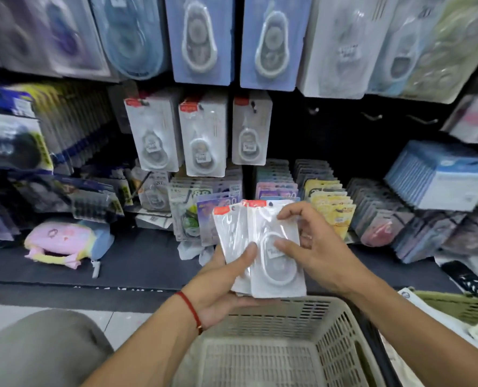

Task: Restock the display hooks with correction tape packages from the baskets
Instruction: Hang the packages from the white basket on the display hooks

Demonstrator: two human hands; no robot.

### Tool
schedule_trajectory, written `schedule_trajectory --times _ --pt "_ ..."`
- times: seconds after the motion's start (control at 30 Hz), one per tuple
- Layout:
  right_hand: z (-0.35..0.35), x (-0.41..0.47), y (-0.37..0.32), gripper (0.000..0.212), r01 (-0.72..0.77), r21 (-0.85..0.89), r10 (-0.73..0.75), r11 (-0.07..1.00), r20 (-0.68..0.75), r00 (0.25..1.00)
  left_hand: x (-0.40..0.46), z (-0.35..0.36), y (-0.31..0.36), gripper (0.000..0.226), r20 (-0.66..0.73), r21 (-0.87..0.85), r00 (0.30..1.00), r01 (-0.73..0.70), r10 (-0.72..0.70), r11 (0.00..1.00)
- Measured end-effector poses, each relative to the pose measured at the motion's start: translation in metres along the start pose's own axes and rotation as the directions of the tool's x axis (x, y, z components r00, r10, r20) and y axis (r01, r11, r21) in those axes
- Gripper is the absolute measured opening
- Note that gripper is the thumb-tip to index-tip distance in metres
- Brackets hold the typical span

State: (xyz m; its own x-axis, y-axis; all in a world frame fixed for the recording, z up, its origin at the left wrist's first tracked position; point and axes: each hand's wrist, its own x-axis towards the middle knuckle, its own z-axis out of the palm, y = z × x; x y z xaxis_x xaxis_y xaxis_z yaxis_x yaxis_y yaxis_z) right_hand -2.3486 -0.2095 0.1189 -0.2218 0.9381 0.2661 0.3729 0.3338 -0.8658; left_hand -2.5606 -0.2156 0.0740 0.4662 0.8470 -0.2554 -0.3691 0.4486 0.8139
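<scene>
Correction tape packages: white card, clear blister, red-orange top tab. Hanging packages: same white with red tab. Upper-row packages: pale blue card, white dispenser. Basket: beige, slotted grid pattern. Wrist string: red. Pouch: pink, yellow and blue pastel. Shelf: dark grey.

The packages on the top row are blurred and cut off by the upper edge, so their print cannot be read. The left hand is partly hidden behind the stack of correction tape packages it holds, and how many packages the stack has cannot be told. The near basket is cut by the lower edge.
</scene>
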Motion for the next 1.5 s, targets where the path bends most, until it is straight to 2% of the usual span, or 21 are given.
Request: schedule_trajectory --times 0.1,0.2,0.27,0.33,0.4,0.47,0.6,0.7,0.77,0.97,1.1,1.23,1.33,1.37,1.43,1.5 --pt "-0.003 0.021 -0.017 0.057 0.055 -0.059 -0.063 0.997 -0.147 0.987 0.008 0.009 0.035 0.063 0.007 0.099 0.993 -0.119 0.119 0.988" --pt "-0.009 0.042 -0.031 0.086 -0.076 -0.002 0.073 0.997 -0.259 0.963 0.014 0.015 0.073 0.063 0.034 0.202 0.970 -0.243 0.242 0.949" --pt "-0.014 0.054 -0.037 0.070 -0.140 0.128 0.164 0.982 -0.202 0.965 0.018 0.017 0.095 0.066 0.034 0.253 0.949 -0.311 0.313 0.916" --pt "-0.013 0.063 -0.042 0.038 -0.133 0.191 0.163 0.973 -0.153 0.975 0.022 0.015 0.109 0.069 0.029 0.321 0.925 -0.368 0.379 0.873" --pt "-0.006 0.069 -0.044 0.023 -0.107 0.253 0.151 0.962 -0.163 0.975 0.024 0.008 0.115 0.071 0.001 0.356 0.901 -0.406 0.434 0.842" --pt "0.001 0.077 -0.044 0.023 -0.107 0.272 0.164 0.956 -0.199 0.966 0.025 -0.003 0.117 0.071 -0.064 0.353 0.870 -0.439 0.489 0.826" --pt "0.010 0.097 -0.048 0.020 -0.047 0.222 0.122 0.974 -0.336 0.934 0.025 -0.021 0.125 0.077 -0.256 0.381 0.748 -0.504 0.612 0.775" --pt "0.015 0.111 -0.050 0.018 -0.007 0.158 0.068 0.987 -0.383 0.921 0.022 -0.029 0.133 0.075 -0.262 0.448 0.685 -0.538 0.680 0.714" --pt "0.019 0.119 -0.050 0.019 0.000 0.155 0.060 0.988 -0.386 0.920 0.020 -0.032 0.135 0.072 -0.253 0.478 0.666 -0.545 0.702 0.689" --pt "0.030 0.132 -0.040 0.020 -0.012 0.202 0.108 0.979 -0.470 0.876 0.017 -0.031 0.131 0.077 -0.243 0.459 0.679 -0.548 0.692 0.699" --pt "0.032 0.145 -0.031 0.024 -0.037 0.096 0.082 0.995 -0.514 0.854 0.016 -0.028 0.132 0.073 -0.256 0.436 0.666 -0.568 0.701 0.698" --pt "0.024 0.163 -0.019 0.057 -0.238 -0.055 0.193 0.970 -0.427 0.883 0.018 -0.020 0.129 0.074 -0.258 0.366 0.699 -0.568 0.667 0.737" --pt "0.021 0.155 -0.013 0.061 -0.326 -0.142 0.245 0.935 -0.407 0.880 0.019 -0.013 0.125 0.072 -0.241 0.314 0.747 -0.544 0.620 0.778" --pt "0.022 0.147 -0.015 0.055 -0.301 -0.148 0.222 0.942 -0.398 0.890 0.019 -0.012 0.123 0.072 -0.237 0.300 0.758 -0.538 0.608 0.788" --pt "0.025 0.131 -0.021 0.036 -0.189 -0.054 0.163 0.981 -0.316 0.935 0.019 -0.008 0.118 0.075 -0.240 0.289 0.766 -0.530 0.596 0.797" --pt "0.032 0.116 -0.030 0.036 -0.093 0.080 0.104 0.992 -0.151 0.983 0.020 -0.002 0.113 0.076 -0.240 0.285 0.772 -0.524 0.589 0.803"
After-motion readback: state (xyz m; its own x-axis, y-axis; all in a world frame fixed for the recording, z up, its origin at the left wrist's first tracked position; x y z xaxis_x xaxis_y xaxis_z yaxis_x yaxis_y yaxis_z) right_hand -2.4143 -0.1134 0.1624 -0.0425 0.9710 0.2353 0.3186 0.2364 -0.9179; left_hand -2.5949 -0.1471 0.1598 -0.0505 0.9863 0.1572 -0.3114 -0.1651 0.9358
